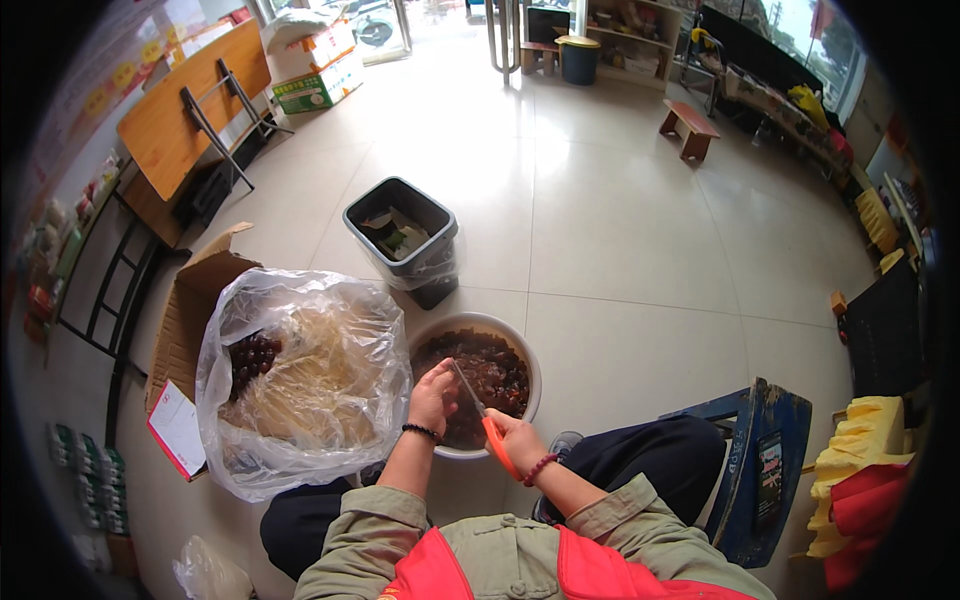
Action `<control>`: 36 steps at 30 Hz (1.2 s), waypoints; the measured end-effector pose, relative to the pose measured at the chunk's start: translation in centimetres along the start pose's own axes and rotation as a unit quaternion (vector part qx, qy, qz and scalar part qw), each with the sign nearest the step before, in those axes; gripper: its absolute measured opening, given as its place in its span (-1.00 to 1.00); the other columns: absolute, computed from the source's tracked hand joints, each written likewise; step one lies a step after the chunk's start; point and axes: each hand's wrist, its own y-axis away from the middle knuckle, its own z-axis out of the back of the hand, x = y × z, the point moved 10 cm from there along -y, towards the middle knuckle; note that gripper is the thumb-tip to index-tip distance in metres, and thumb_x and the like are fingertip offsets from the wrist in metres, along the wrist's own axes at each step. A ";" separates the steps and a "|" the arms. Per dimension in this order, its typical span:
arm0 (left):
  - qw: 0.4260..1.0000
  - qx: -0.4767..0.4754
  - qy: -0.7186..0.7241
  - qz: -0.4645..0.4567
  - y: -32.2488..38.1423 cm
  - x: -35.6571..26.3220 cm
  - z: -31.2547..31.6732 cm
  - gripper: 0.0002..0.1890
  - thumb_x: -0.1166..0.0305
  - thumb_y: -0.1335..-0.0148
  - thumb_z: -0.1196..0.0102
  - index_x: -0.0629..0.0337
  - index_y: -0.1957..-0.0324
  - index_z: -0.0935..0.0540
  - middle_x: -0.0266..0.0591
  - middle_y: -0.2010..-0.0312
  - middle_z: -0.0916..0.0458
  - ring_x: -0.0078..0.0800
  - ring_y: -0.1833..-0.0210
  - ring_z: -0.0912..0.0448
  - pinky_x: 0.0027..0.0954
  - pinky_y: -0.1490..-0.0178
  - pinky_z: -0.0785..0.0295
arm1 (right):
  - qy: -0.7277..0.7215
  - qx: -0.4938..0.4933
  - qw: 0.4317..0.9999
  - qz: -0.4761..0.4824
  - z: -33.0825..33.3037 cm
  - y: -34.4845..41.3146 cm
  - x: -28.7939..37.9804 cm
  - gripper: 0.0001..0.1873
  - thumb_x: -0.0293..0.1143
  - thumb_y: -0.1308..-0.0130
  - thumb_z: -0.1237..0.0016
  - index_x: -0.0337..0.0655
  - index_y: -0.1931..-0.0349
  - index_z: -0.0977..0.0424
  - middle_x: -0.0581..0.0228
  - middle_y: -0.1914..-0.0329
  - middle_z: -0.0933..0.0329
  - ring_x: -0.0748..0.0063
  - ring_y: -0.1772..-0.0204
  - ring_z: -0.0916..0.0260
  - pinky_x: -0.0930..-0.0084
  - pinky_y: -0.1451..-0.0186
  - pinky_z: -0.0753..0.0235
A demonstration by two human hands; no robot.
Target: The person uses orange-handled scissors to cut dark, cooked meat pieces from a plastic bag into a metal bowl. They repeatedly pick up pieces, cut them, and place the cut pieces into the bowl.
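Note:
My right hand is closed on the orange handle of a pair of scissors, whose blades point up and left. Their tip is by the fingers of my left hand, which are bent over the basin's left part; whether they hold a small piece cannot be told. Below both hands stands a round, pale basin filled with dark reddish-brown pieces. Left of it, a large clear plastic bag lies open in a cardboard box, with dark round things in a clump inside.
A grey waste bin with a plastic liner stands just beyond the basin. To the right is a worn blue wooden stool or chair, with yellow foam-like material beside it. A folding table leans at the upper left; a small red bench stands farther off.

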 end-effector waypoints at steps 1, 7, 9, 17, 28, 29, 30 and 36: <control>1.000 -0.015 -0.002 0.003 0.0 0.1 0.2 -0.71 0.25 -0.16 -0.10 -0.09 0.05 -0.54 -0.57 0.33 -0.55 -0.75 0.39 -0.39 -0.61 0.44 -0.26 | 0.014 -0.038 0.999 0.020 0.6 0.0 0.3 -0.75 -0.25 -0.19 0.06 -0.07 0.14 -0.45 0.00 0.45 -0.49 -0.07 0.31 -0.46 0.17 0.30 -0.42; 0.999 -0.030 -0.016 0.017 0.2 0.1 0.4 -0.73 0.16 -0.10 -0.23 -0.05 0.18 -0.54 -0.53 0.38 -0.59 -0.74 0.45 -0.40 -0.61 0.45 -0.26 | 0.170 -0.132 0.976 0.044 2.3 0.6 1.6 -0.62 -0.23 -0.21 0.09 -0.06 -0.05 -0.42 -0.01 0.43 -0.49 -0.06 0.32 -0.47 0.12 0.27 -0.44; 0.999 -0.029 -0.031 0.011 0.2 -0.1 0.5 -0.74 0.15 -0.10 -0.23 -0.04 0.21 -0.55 -0.52 0.38 -0.59 -0.74 0.44 -0.40 -0.60 0.46 -0.27 | 0.206 -0.142 0.966 0.058 2.6 0.7 2.3 -0.62 -0.23 -0.22 0.10 -0.07 -0.05 -0.41 -0.02 0.44 -0.50 -0.07 0.34 -0.47 0.10 0.27 -0.44; 0.999 -0.030 -0.040 -0.009 0.3 -0.9 0.8 -0.81 0.19 -0.13 -0.21 -0.03 0.27 -0.56 -0.51 0.42 -0.59 -0.75 0.46 -0.41 -0.59 0.45 -0.31 | 0.208 -0.103 0.972 0.035 2.5 1.0 2.8 -0.64 -0.26 -0.22 0.10 -0.07 -0.03 -0.42 -0.02 0.37 -0.52 -0.04 0.27 -0.48 0.16 0.22 -0.46; 0.999 -0.030 -0.029 -0.012 0.2 -1.0 1.0 -0.87 0.22 -0.19 -0.09 -0.06 0.25 -0.54 -0.52 0.40 -0.59 -0.77 0.44 -0.41 -0.58 0.43 -0.31 | -0.228 0.036 0.973 -0.028 -1.3 -0.4 -0.9 -0.54 -0.50 -0.17 0.04 -0.20 -0.13 -0.33 0.37 0.41 -0.48 0.59 0.40 -0.40 0.64 0.32 -0.39; 1.000 -0.023 -0.018 -0.010 0.2 -0.9 0.8 -0.87 0.22 -0.18 -0.09 -0.06 0.26 -0.54 -0.52 0.40 -0.59 -0.76 0.44 -0.41 -0.58 0.43 -0.31 | -0.281 0.065 0.956 -0.043 -1.8 -0.3 -0.9 -0.52 -0.53 -0.16 0.04 -0.22 -0.14 -0.31 0.43 0.42 -0.45 0.66 0.40 -0.35 0.69 0.32 -0.37; 1.000 -0.015 -0.006 -0.009 0.2 -0.9 0.6 -0.87 0.22 -0.18 -0.09 -0.06 0.26 -0.55 -0.52 0.40 -0.59 -0.76 0.44 -0.41 -0.58 0.43 -0.31 | -0.331 0.096 0.937 -0.055 -2.3 -0.2 -0.7 -0.51 -0.56 -0.15 0.04 -0.24 -0.15 -0.30 0.49 0.42 -0.42 0.73 0.40 -0.31 0.74 0.31 -0.35; 0.999 0.016 0.043 -0.002 0.2 -0.8 0.0 -0.85 0.21 -0.17 -0.10 -0.06 0.24 -0.56 -0.52 0.40 -0.59 -0.74 0.45 -0.41 -0.59 0.45 -0.31 | -0.206 -0.035 0.978 -0.011 -0.2 -0.5 -1.1 -0.51 -0.54 -0.10 0.04 -0.24 -0.11 -0.33 0.26 0.37 -0.46 0.45 0.30 -0.41 0.57 0.25 -0.40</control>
